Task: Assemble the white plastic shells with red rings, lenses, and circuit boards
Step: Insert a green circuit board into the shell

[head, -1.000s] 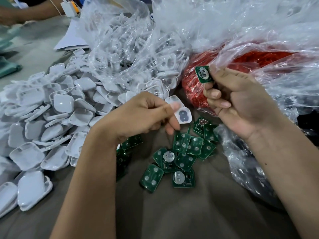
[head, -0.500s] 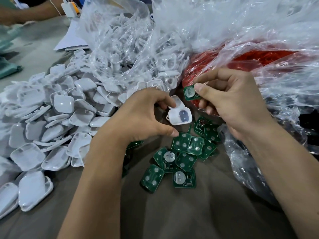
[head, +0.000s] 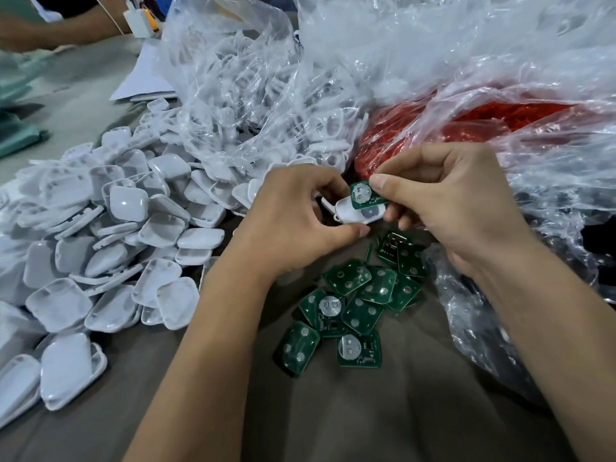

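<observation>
Nearest you on the grey desk (head: 333, 421) lies a loose scatter of green circuit boards (head: 353, 305), some showing round silver pads, overlapping one another between your two forearms. To the near left a heap of white plastic shells (head: 110, 248) spreads across the desk. Just beyond the boards, your left hand (head: 293, 218) has its fingers and thumb curled round one white shell (head: 353, 216), holding it with its hollow side up. Your right hand (head: 450, 201) pinches a single circuit board (head: 363, 195) between thumb and forefinger, tilted, with its lower edge resting at the shell's open face; whether it is seated inside you cannot tell. Behind your right hand a clear plastic bag (head: 500, 135) holds a mass of red rings (head: 400, 135). To its left, another clear bag (head: 240, 105) is full of more white shells, spilling toward the heap. Far left, another person's arm (head: 50, 31) rests on the desk beside some white paper (head: 143, 81).
</observation>
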Available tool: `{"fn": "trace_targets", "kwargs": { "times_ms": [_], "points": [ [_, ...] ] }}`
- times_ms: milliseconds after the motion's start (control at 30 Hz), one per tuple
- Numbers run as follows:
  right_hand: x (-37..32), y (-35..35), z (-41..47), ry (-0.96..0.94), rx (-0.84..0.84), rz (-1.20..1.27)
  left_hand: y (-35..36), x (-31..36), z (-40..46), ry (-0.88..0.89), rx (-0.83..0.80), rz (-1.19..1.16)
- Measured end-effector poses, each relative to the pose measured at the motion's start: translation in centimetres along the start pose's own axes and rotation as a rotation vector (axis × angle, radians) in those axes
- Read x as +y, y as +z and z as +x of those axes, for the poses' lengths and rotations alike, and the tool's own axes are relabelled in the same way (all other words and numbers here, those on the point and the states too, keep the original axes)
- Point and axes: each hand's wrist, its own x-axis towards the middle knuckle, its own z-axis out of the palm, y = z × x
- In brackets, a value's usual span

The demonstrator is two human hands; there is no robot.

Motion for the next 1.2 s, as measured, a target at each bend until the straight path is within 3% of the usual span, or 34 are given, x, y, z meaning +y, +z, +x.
{"fn": "trace_targets", "kwargs": {
  "times_ms": [300,1200],
  "points": [
    [0.24,0.11,-0.06,-0.096,0.030,-0.201,0.34,0.57,0.04,0.023,0.047,0.028],
    [0.36,0.58,-0.03,-0.140,0.091,-0.380,0.53,0.93,0.20,0.146,0.107,0.055]
  ]
}}
